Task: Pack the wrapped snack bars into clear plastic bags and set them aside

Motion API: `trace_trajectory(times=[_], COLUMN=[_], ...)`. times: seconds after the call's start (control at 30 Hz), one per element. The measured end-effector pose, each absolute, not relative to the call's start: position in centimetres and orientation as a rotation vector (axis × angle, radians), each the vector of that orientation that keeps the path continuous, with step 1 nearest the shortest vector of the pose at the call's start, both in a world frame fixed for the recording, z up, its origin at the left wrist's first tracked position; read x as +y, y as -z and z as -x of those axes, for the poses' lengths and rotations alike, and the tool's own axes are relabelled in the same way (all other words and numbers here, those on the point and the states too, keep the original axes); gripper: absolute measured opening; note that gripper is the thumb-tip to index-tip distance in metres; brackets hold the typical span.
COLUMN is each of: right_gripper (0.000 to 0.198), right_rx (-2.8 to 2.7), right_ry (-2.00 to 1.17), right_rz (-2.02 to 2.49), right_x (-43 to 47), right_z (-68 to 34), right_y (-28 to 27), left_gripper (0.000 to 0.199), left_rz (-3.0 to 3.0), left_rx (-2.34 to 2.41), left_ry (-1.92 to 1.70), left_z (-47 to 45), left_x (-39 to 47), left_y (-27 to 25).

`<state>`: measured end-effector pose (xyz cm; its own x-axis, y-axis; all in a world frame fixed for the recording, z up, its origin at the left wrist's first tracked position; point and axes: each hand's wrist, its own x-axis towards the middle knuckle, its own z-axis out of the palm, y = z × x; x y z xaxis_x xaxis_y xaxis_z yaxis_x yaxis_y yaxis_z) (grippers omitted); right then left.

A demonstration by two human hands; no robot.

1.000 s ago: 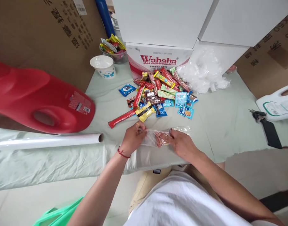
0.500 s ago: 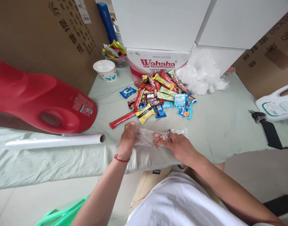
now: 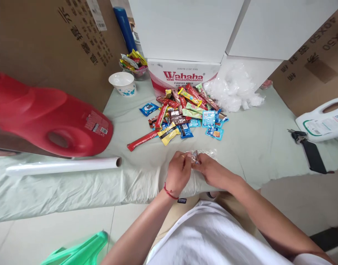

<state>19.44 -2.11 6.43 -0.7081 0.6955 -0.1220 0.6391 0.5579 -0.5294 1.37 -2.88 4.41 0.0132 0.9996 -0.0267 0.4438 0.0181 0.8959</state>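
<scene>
Near the table's front edge, my left hand point(image 3: 180, 167) and my right hand point(image 3: 211, 169) nearly meet. Both are closed on a crinkled clear plastic bag point(image 3: 210, 151), whose loose end sticks out past my right hand. Between my fingers shows a small part of a brownish-red snack packet point(image 3: 195, 157) inside the plastic; the hands cover the rest. Beyond them lies a pile of wrapped snacks point(image 3: 178, 117) in red, brown, blue, green and yellow. A long red stick packet point(image 3: 142, 141) and a yellow packet point(image 3: 169, 134) are at its near side.
A red jug point(image 3: 83, 129) and a white roll point(image 3: 64, 165) lie left. Behind stand a paper cup point(image 3: 124, 84), a snack bowl point(image 3: 138, 71), a Wahaha box point(image 3: 182, 75) and crumpled clear bags point(image 3: 232, 90). Keys point(image 3: 298, 135), a black phone-like object point(image 3: 314, 156) and a white jug point(image 3: 323, 119) are right.
My left hand has moved right, from the stretched left part of the plastic to beside my right hand. The snack packet is now mostly covered; my right hand has stayed about where it was.
</scene>
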Motion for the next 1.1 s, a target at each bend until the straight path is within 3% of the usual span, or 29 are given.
trace_trajectory(times=[0.1, 0.27, 0.37, 0.5, 0.67, 0.8, 1.1], right_gripper=[0.036, 0.041, 0.055, 0.037, 0.035, 0.035, 0.021], right_rx=[-2.35, -1.786, -1.842, -1.882, -1.584, -1.459, -1.5], right_ry=[-1.107, -0.805, -1.006, -1.274, -1.187, -1.363, -1.115], right_rz=[0.985, 1.596, 1.771, 1.69, 1.69, 1.743, 1.745], right_x=[-0.7, 2.2, 2.6, 1.3, -0.5, -1.6, 0.1], right_z=[-22.6, -25.3, -24.6, -24.0, -24.1, -23.4, -15.9], right_y=[-7.3, -6.6, -4.7, -3.3, -3.3, -3.3, -5.1], left_gripper=[0.031, 0.04, 0.045, 0.046, 0.046, 0.047, 0.041], left_rz=[-1.962, -2.315, -2.404, -2.47, -2.517, -2.513, -2.567], left_rx=[1.643, 1.769, 1.811, 1.827, 1.843, 1.834, 1.69], left_ry=[-0.794, -0.634, -0.609, -0.624, -0.65, -0.647, -0.76], left_z=[-2.2, -2.8, -3.1, -3.2, -3.2, -3.1, -3.4], left_x=[-4.0, -5.5, -5.9, -6.1, -6.0, -6.0, -5.5], left_y=[-3.8, -2.2, -1.3, -0.4, 0.1, 0.2, 0.3])
